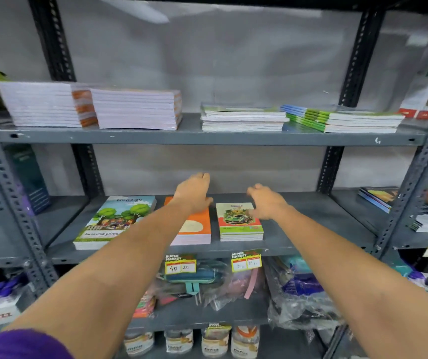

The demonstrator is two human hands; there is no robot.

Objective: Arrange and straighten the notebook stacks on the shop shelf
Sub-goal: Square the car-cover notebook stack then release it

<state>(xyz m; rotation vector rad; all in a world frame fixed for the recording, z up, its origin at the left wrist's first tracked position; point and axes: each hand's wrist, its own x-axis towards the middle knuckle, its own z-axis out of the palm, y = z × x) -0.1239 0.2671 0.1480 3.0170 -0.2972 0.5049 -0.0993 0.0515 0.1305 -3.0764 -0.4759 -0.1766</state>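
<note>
On the middle shelf (311, 211) three notebook stacks lie flat, side by side: a wide tree-cover stack (112, 224) at left, an orange-cover stack (197, 226) just beside it, and a small green-car stack (240, 224) slightly apart. The upper shelf (207, 137) carries two tall white stacks (91, 107) and two lower green-edged stacks (298, 119).

I count two hands in view, my left hand (194, 193) and my right hand (266, 202). On the upper shelf (207, 137) I count four notebook stacks. On the middle shelf (311, 224) before me I count three stacks: the tree-cover stack (109, 224), the orange-cover stack (197, 229) and the car-cover stack (238, 224). Two price tags (180, 264) hang on its front edge. Four jars (214, 343) stand on the bottom shelf; their labels are blurred.
</note>
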